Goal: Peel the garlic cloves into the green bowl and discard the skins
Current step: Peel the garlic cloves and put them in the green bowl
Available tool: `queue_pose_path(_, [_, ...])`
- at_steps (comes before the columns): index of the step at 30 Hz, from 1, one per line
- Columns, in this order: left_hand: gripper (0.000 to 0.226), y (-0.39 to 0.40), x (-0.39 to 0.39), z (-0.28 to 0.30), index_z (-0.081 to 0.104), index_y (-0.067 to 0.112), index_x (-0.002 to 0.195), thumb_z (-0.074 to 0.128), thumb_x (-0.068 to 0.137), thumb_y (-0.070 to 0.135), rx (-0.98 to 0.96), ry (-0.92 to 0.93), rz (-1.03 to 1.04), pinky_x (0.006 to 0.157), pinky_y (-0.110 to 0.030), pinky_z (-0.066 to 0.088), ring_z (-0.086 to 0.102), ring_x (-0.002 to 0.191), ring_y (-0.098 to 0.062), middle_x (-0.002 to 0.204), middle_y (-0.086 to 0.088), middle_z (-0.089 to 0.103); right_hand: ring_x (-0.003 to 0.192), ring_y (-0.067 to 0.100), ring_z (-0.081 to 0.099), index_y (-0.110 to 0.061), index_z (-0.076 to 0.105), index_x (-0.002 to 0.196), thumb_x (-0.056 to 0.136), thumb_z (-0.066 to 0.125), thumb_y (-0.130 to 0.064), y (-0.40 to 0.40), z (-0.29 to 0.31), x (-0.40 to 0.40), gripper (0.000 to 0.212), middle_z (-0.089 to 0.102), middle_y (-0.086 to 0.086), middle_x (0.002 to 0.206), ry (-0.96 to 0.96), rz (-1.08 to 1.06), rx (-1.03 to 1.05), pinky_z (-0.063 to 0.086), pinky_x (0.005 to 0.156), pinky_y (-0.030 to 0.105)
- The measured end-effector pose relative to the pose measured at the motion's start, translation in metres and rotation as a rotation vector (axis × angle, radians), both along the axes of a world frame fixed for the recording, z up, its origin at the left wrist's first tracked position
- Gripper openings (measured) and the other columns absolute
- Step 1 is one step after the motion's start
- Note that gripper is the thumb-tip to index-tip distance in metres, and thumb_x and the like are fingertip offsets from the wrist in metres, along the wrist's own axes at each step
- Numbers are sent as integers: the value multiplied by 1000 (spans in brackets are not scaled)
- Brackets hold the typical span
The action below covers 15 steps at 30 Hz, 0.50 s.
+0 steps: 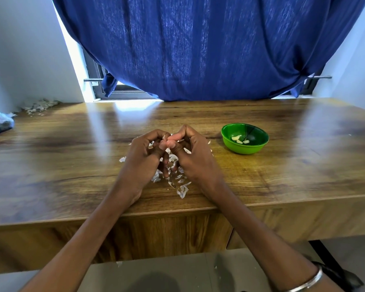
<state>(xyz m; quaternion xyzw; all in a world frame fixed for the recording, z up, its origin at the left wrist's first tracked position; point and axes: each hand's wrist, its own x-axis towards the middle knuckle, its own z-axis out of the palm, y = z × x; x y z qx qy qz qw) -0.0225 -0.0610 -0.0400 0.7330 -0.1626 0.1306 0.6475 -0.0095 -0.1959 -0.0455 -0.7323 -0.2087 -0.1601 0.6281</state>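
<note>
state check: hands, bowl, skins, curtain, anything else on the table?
left hand: fingers curled, pinching a small piece, mostly hidden
right hand: fingers curled, pinching the same piece
green bowl: upright on the table, a few peeled cloves inside
loose skins: scattered on the table under the hands
skin pile: heaped at the far left corner
blue curtain: drawn across the window

L hand [144, 159] & R hand [191, 155] meet over wooden table [72, 165], fingers curled, thumbs touching, pinching smth small btwn them; too hidden to tell what. Garlic skins [180, 183] scattered under/near hands. Green bowl [244, 139] to the right holds peeled cloves [239, 139]. Blue curtain [198, 49] behind.
</note>
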Motion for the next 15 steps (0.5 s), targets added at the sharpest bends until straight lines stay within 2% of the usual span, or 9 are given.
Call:
queue_pose_path(2, [12, 0, 0, 0, 64, 3, 97, 55, 103, 7, 19, -20, 18, 44, -29, 48, 52, 53, -11, 64, 8, 60, 90, 16, 68, -26, 58, 83, 94, 68, -9, 1, -2, 1, 22, 68, -10, 87, -25, -35, -15, 59, 74, 48])
queue_pose_path(6, [10, -2, 1, -1, 60, 3, 97, 54, 104, 7, 65, -54, 83, 43, -30, 49, 55, 55, -11, 80, -1, 59, 90, 15, 69, -17, 59, 87, 93, 69, -10, 1, -3, 0, 14, 70, -6, 89, -46, -82, 4, 60, 75, 50])
queue_pose_path(9, [10, -3, 1, -1, 57, 6, 95, 53, 104, 5, 112, -73, 124, 41, -31, 49, 56, 54, -8, 88, -4, 58, 88, 10, 70, -11, 61, 88, 91, 71, -9, -1, -2, -1, 11, 73, -3, 89, -49, -103, 25, 60, 81, 40])
queue_pose_path(12, [9, -3, 3, -2, 55, 4, 94, 53, 103, 3, 114, -69, 142, 38, -30, 48, 56, 53, -11, 89, -12, 57, 84, 7, 71, -10, 65, 90, 90, 74, -9, -1, -1, -2, 9, 74, -4, 86, -35, -110, 42, 58, 76, 25])
queue_pose_path(15, [11, -1, 3, -2, 55, 7, 92, 54, 102, 2, 108, -70, 159, 38, -34, 50, 60, 54, -18, 86, -1, 60, 83, 10, 71, -13, 68, 91, 88, 77, -11, -2, -1, -1, 10, 74, -3, 87, -30, -108, 55, 58, 76, 26])
